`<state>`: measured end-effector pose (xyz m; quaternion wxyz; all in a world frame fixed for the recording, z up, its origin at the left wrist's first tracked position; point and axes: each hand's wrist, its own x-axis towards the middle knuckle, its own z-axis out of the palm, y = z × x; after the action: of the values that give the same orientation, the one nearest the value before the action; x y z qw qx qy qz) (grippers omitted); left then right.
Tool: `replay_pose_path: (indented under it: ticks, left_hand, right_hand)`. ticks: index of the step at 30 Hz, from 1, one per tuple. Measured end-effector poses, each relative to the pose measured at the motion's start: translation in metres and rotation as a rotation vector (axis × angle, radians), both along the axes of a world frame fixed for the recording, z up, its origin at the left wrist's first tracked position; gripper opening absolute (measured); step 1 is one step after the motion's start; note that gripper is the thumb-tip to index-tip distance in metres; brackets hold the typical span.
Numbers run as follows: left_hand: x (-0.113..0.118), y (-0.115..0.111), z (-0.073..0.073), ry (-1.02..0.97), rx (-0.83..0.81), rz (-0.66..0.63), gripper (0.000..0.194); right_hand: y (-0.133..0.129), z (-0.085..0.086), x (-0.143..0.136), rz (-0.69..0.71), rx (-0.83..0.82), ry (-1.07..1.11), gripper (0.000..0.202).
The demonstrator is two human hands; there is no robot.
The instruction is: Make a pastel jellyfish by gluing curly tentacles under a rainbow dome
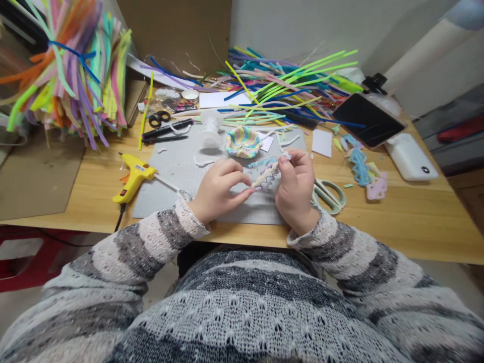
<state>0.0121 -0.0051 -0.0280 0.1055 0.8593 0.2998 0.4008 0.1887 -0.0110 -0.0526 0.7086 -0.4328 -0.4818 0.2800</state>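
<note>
A wavy strip of cream, blue and lilac pipe cleaners (266, 175) spans the gap between my hands above the grey mat (177, 171). My right hand (296, 184) is closed, thumb against fingers, on the strip's right end. My left hand (223, 187) pinches the lower left end between thumb and fingertips. Just beyond the strip a ruffled pastel piece (242, 141) rests on the mat, beside a spool of clear line (210, 130). Green-handled scissors (329, 196) lie right of my right hand.
A yellow glue gun (135, 177) lies at the left with its cord over the front edge. Pipe cleaners (280, 83) spread along the back; a large bundle (75, 65) stands back left. A black-screened device (368, 120), a white power bank (412, 157) and wavy pieces (359, 166) lie right.
</note>
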Motion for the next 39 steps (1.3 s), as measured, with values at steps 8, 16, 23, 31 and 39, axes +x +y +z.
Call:
replay_pose_path:
  ticks: [8,16,23,31,39]
  left_hand:
    - [-0.0004,0.0004,-0.0013,0.034,0.035,0.016,0.013]
    - [0.0019,-0.0010,0.0000,-0.032,-0.042,0.034,0.010]
    - [0.0047,0.0041,-0.0032,-0.184,-0.444,0.030,0.005]
    - [0.0054,0.0059,-0.0064,-0.259,-0.626,0.112,0.011]
    - [0.0073,0.0033,-0.0047,-0.248,-0.758,0.130,0.014]
  right_hand:
    - [0.0016,-0.0010,0.0011,-0.025,0.028,-0.028,0.019]
    - [0.0010,0.0002,0.0005,-0.027,0.010,-0.049,0.018]
    - [-0.0012,0.0016,-0.0003,-0.040,0.088,-0.117,0.017]
    - [-0.0034,0.0030,-0.0005,-0.031,0.167,-0.158,0.012]
    - [-0.0019,0.0009,0.0023,-0.043,0.079,-0.143,0.016]
